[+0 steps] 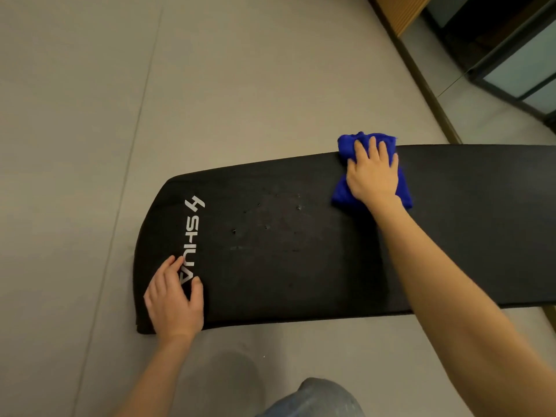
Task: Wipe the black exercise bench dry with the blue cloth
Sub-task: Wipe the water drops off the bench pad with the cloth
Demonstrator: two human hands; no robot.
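The black exercise bench (pixel 270 260) lies across the view, with a white SHUA logo near its rounded left end. A few water drops glint on its middle. The bunched blue cloth (pixel 343 194) sits at the bench's far edge, partly hanging over it. My right hand (pixel 373 173) presses flat on the cloth with straight, spread fingers. My left hand (pixel 174 299) rests on the bench's near left corner, its fingers lying over the logo and its thumb on the pad.
Grey floor (pixel 90 115) surrounds the bench. A wooden skirting and dark-framed glass panels (pixel 517 64) run along the far right. My knee in blue jeans (pixel 313 398) shows at the bottom edge.
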